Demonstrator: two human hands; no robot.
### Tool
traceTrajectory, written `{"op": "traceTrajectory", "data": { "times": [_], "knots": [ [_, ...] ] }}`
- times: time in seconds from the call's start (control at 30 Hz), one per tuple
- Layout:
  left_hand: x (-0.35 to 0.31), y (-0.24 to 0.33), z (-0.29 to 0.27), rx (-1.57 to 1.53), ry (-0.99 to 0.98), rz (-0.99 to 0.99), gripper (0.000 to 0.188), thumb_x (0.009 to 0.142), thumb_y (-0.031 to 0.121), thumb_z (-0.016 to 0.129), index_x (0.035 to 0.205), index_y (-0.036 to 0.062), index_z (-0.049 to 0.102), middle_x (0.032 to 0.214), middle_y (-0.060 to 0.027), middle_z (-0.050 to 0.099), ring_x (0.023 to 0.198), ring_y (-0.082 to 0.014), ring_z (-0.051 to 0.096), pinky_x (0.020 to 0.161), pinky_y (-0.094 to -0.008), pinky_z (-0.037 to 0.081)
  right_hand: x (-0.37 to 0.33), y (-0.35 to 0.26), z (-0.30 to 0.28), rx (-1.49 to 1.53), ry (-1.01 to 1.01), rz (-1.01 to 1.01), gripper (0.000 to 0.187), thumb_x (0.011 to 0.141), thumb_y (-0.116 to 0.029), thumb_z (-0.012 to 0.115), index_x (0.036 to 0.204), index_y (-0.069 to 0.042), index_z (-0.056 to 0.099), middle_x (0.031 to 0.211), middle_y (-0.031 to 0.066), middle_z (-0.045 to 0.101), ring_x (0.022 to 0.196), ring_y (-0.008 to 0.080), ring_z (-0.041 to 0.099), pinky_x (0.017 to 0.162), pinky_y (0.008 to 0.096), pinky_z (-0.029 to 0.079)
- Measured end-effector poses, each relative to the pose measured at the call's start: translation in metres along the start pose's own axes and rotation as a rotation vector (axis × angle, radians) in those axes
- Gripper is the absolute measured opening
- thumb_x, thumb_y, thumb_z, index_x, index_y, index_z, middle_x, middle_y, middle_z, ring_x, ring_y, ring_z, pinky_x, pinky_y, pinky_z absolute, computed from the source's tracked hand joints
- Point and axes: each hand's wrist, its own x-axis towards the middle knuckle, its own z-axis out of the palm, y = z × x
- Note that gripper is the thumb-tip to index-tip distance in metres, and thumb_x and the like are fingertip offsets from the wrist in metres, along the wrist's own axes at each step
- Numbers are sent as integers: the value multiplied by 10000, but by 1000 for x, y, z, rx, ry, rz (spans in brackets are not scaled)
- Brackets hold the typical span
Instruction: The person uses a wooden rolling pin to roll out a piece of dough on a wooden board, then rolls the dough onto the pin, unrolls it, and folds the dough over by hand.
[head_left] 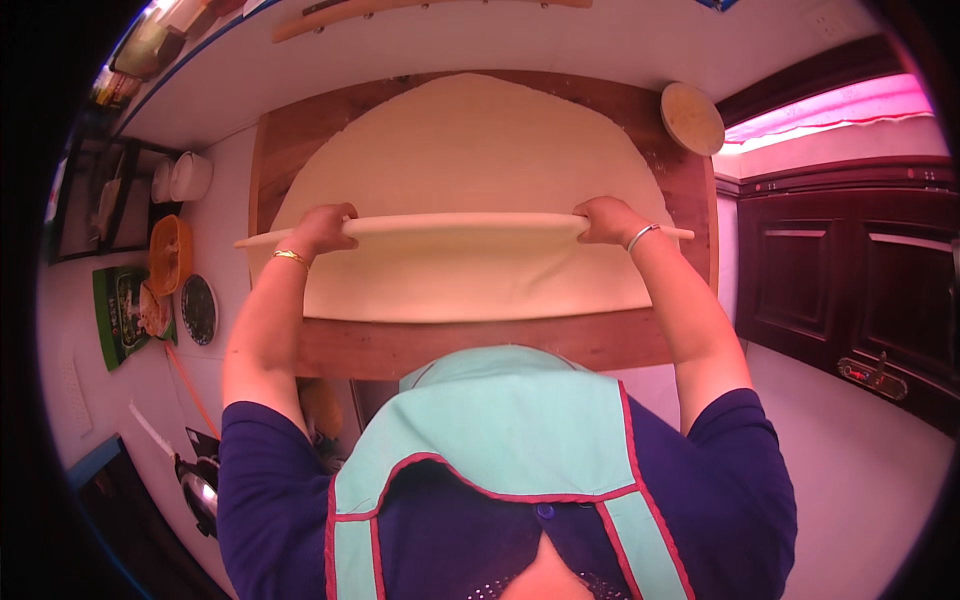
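Note:
A large, thin sheet of dough (480, 150) covers most of the wooden board (470, 345), its far edge rounded and its near edge almost straight. Crosswise over it lies a long, pale rolling pin (460, 224), with tapered ends sticking out past both sides. My left hand (322, 230) is closed round the pin toward its left end. Toward the right end, my right hand (607, 219) grips it too. Between my hands the pin looks thicker; I cannot tell whether dough is wrapped round it there. In front of the pin the dough lies mostly smooth, with a slight crease at right.
A round, pale disc-like item (692, 118) sits at the board's far right corner. To the left are an orange basket (170, 253), white containers (190, 177), a green bag (120, 315) and a dark round dish (199, 309). A dark wooden door (840, 270) stands at right.

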Motion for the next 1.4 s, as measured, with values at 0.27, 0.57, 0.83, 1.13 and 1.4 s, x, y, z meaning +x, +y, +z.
{"op": "traceTrajectory", "data": {
  "times": [0.27, 0.57, 0.83, 1.13, 1.4],
  "knots": [
    [98, 10, -42, 86, -98, 154, 462, 607, 244, 768, 1027, 86, 663, 969, -132, 692, 925, -297, 645, 813, -364, 503, 70, 19, -44, 195, -83, 0, 410, 665, -223, 724, 1040, -69, 658, 985, 146, 673, 944, 304, 632, 833, 362, 490],
    [164, 10, -74, 31, -79, 200, 484, 620, 293, 772, 1038, 76, 660, 991, -128, 687, 937, -288, 639, 839, -387, 497, 119, 22, -101, 212, -122, 98, 374, 677, -255, 748, 966, -28, 679, 898, 118, 681, 894, 243, 632, 826, 329, 480],
    [199, 11, -98, 7, -9, 252, 496, 628, 303, 785, 1044, 67, 655, 993, -127, 688, 930, -291, 643, 816, -373, 508, 150, 26, -122, 241, -84, 30, 448, 676, -280, 730, 1045, -32, 678, 962, 134, 692, 893, 266, 634, 813, 352, 483],
    [217, 13, -116, -15, 138, 258, 465, 633, 313, 773, 1013, 66, 666, 1035, -140, 681, 964, -314, 632, 854, -387, 501, 160, 21, -131, 197, 5, 40, 458, 680, -262, 750, 1073, -38, 674, 1017, 149, 684, 956, 289, 637, 845, 372, 485],
    [193, 15, -130, 183, 62, 197, 378, 626, 260, 780, 911, 55, 641, 904, -145, 663, 868, -320, 636, 767, -399, 506, 130, 12, -135, 208, 78, 22, 447, 689, -230, 743, 1089, -53, 649, 963, 143, 681, 864, 274, 636, 788, 355, 497]
  ]
}}
